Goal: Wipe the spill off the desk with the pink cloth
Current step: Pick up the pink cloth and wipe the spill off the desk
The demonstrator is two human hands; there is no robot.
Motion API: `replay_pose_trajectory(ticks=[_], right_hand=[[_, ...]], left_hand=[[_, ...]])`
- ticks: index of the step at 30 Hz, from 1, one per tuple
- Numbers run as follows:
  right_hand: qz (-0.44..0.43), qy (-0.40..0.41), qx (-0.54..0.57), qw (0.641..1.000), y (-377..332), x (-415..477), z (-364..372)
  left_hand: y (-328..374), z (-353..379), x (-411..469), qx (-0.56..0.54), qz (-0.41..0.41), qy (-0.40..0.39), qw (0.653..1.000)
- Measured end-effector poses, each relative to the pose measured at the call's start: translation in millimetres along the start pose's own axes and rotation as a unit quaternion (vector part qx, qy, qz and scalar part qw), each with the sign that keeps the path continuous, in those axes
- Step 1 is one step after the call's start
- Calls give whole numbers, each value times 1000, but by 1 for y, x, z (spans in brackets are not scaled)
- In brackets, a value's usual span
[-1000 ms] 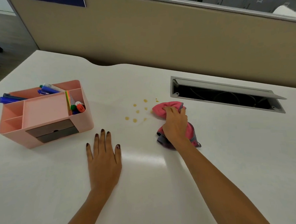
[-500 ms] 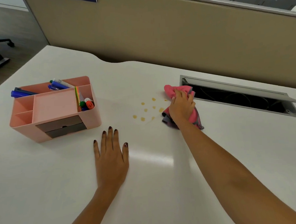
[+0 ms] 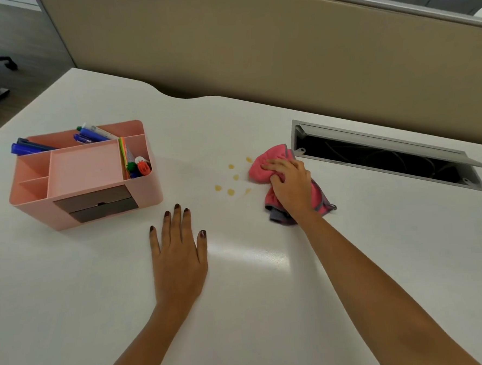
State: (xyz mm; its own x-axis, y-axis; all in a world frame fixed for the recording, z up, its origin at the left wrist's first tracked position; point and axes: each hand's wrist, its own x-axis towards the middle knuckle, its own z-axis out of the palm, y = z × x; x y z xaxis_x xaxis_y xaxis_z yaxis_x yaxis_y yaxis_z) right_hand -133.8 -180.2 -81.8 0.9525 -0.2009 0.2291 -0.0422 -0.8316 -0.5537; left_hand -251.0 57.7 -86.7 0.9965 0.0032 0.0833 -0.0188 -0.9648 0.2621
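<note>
One wide-angle view looks forward and down from the person's head onto the desk [image 3: 72, 305], close enough that both forearms enter from the bottom edge. The desk fills the lower two thirds; a partition [image 3: 254, 54] crosses the top, with floor [image 3: 17, 91] at upper left.

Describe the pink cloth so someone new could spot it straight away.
On the white desk, look just left of the open grey cable slot. The pink cloth lies bunched there under the right hand, beside yellow drops. Unlike the paler pink organiser, it is crumpled and grey-edged.
</note>
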Motion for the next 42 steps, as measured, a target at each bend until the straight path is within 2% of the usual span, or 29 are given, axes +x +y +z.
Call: replay_pose_trajectory(ticks=[15,22,30,34,42], right_hand=[[-46,-4,18,999,-24,-102,-11],[73,51,-24,996,-7,-57,-13],[94,-25,-74,992,-13,19,4],[65,-69,-40,995,-27,47,19],[-75,-127,-14,989,-32,36,31]], left_hand=[[1,-1,0,-5,-3,-9,1000],[1,0,0,6,1,-18,1000],[2,0,1,32,7,-38,999],[2,3,2,38,10,-45,998],[2,2,3,25,8,-45,999]])
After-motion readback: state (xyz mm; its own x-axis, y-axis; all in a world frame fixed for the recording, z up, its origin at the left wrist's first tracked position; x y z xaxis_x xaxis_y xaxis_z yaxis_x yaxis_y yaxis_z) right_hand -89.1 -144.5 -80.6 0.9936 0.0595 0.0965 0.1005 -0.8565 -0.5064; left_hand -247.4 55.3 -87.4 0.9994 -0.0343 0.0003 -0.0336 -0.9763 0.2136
